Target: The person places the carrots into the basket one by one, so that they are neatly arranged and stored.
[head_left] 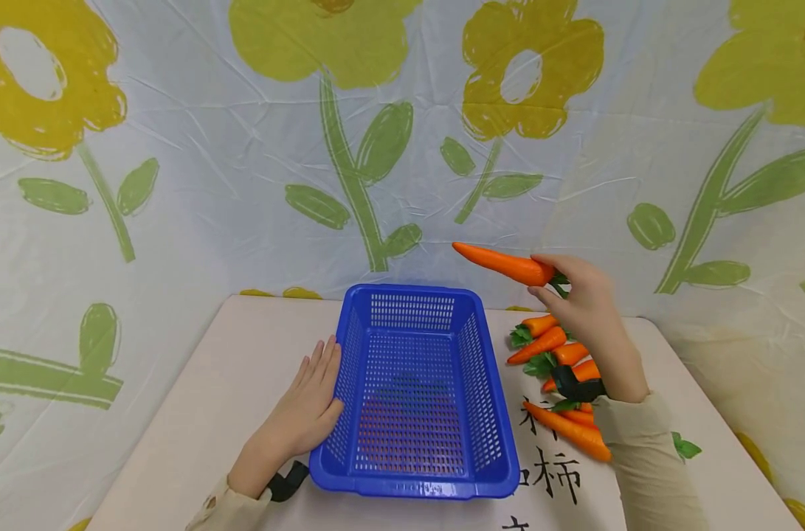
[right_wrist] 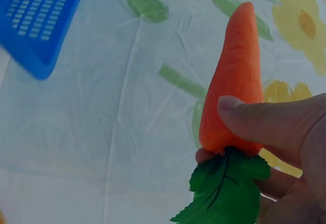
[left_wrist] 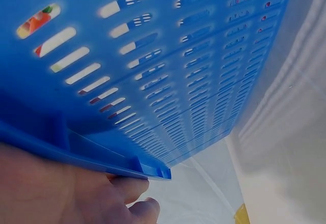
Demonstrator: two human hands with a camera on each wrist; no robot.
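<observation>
My right hand [head_left: 578, 299] pinches an orange carrot [head_left: 502, 263] near its thick, leafy end, held in the air above the right side of the table. The right wrist view shows the thumb lying across that carrot [right_wrist: 235, 81], its green leaf [right_wrist: 224, 188] hanging below. A blue plastic basket [head_left: 415, 487] with slotted walls stands at the table's middle. Fingers straight, my left hand [head_left: 305, 405] rests against the basket's left side; up close, it touches the underside of the rim [left_wrist: 76, 163]. Orange and green patches show through the basket's floor mesh.
Several more carrots [head_left: 568, 431] with green leaves lie in a loose pile right of the basket, partly behind my right forearm. Black written characters [head_left: 557, 476] mark the pale table [head_left: 243, 354]. A flower-printed cloth [head_left: 196, 147] hangs behind the table.
</observation>
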